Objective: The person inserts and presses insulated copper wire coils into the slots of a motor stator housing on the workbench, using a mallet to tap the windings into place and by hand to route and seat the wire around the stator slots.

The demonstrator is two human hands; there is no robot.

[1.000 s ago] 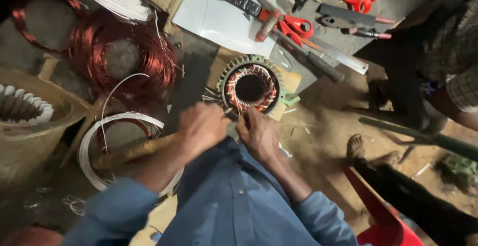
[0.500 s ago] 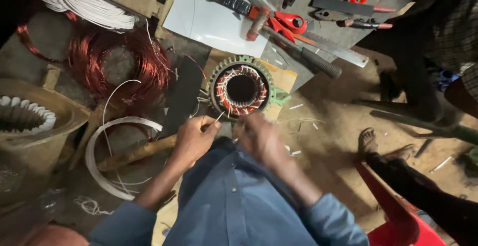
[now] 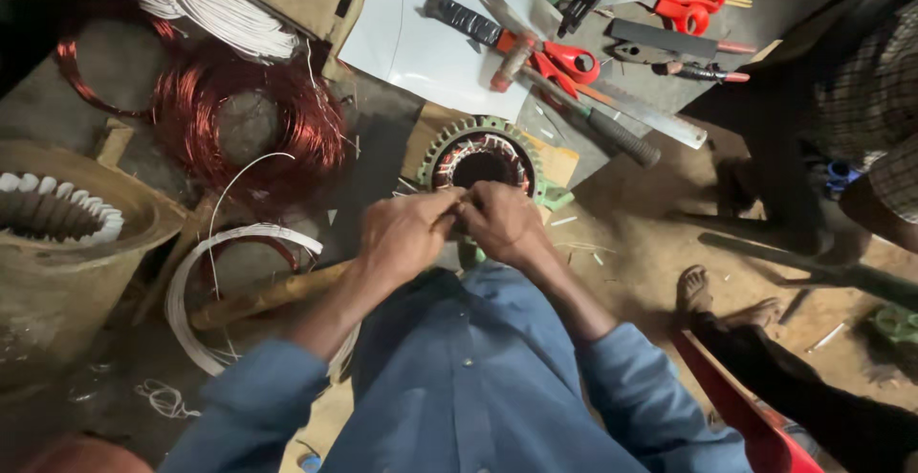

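Note:
A round green motor stator [image 3: 481,155] with copper windings lies on the floor in front of me. Both hands meet at its near rim. My left hand [image 3: 406,234] has its fingers pinched together around something small and thin at the rim; the item itself is hidden by the fingers. My right hand [image 3: 502,224] is closed right beside it, knuckles up, pressing at the same spot. My blue sleeves and shirt fill the lower middle of the view.
A coil of red copper wire [image 3: 244,129] and white sleeving loops [image 3: 229,272] lie at left, with a large stator [image 3: 67,215] at far left. Red scissors [image 3: 564,57], a hammer [image 3: 512,57], pliers and a ruler lie on a white sheet [image 3: 421,43]. Another person's foot [image 3: 693,291] is at right.
The view shifted and the stator now sits more central. My two hands have come together at its near rim, where they were slightly apart half a second ago.

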